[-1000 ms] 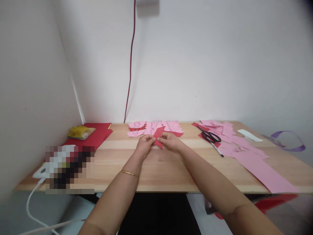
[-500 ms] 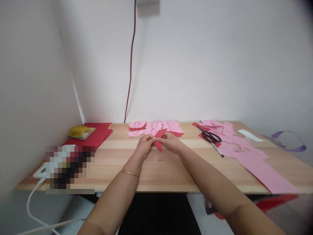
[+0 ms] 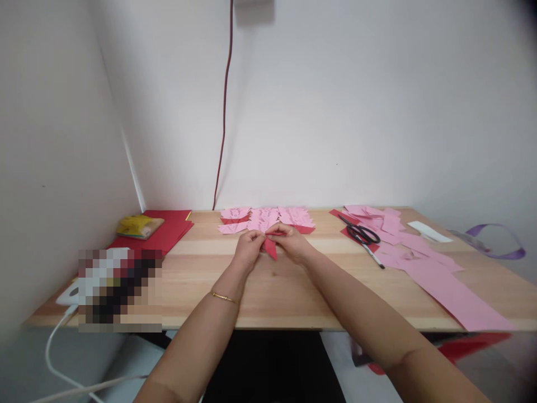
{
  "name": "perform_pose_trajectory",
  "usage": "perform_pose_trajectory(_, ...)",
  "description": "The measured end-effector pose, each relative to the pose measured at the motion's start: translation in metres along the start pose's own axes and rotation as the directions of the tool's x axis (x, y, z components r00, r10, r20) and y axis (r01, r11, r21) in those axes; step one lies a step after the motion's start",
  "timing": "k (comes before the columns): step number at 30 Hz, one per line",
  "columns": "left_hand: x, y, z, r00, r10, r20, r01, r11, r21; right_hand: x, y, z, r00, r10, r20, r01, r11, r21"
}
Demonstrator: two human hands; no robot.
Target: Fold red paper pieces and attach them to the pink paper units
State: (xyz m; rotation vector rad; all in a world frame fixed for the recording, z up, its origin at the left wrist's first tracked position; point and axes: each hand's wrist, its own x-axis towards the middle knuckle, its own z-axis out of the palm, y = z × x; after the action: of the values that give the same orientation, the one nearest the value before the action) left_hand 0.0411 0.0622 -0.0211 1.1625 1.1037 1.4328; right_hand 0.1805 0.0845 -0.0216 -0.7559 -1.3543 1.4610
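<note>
A small piece of red paper (image 3: 271, 248) is held between my two hands above the middle of the wooden table, one pointed end hanging down toward me. My left hand (image 3: 250, 246) pinches its left side with thumb and fingertips. From the right, my right hand (image 3: 288, 240) grips the paper near its top, and the fingertips of both hands nearly meet. Just beyond my hands lie rows of pink paper pieces (image 3: 263, 217) with zigzag edges, a few red ones (image 3: 304, 229) among them.
Black scissors (image 3: 363, 234) and a pen (image 3: 374, 257) lie by scattered pink paper (image 3: 451, 288) on the right. Red sheets (image 3: 168, 235) and a yellow packet (image 3: 137, 225) are at the left, near a white device (image 3: 67, 295) with a cable. A white strip (image 3: 428, 231) lies far right.
The upper part of the red paper, which stuck up to the right, no longer shows above my fingers. My right hand's fingers have moved up and left over it.
</note>
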Motion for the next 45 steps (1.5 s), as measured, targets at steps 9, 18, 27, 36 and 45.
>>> perform_pose_trajectory(9,0.001,-0.003,-0.001,0.989,-0.075,0.125,0.100,0.974,-0.201,-0.001,-0.005,-0.007,1.000,0.012,0.022,-0.013,0.998,0.058)
perform_pose_trajectory(18,-0.001,0.003,-0.003,0.996,-0.002,0.084,0.005,1.000,-0.031,-0.001,-0.007,-0.006,0.998,0.041,0.043,-0.045,0.996,0.083)
perform_pose_trajectory(27,0.007,-0.002,-0.010,0.972,0.194,-0.132,-0.169,0.970,0.177,-0.001,-0.018,-0.007,0.930,0.342,0.137,-0.368,0.856,0.363)
perform_pose_trajectory(36,0.001,-0.002,-0.004,0.955,0.262,-0.140,-0.209,0.928,0.308,-0.001,-0.002,0.008,0.980,0.200,0.003,-0.199,0.974,0.106)
perform_pose_trajectory(45,-0.001,-0.003,0.000,0.998,0.050,0.050,-0.052,0.998,0.040,-0.002,-0.008,-0.002,0.979,0.074,-0.191,-0.102,0.985,-0.141)
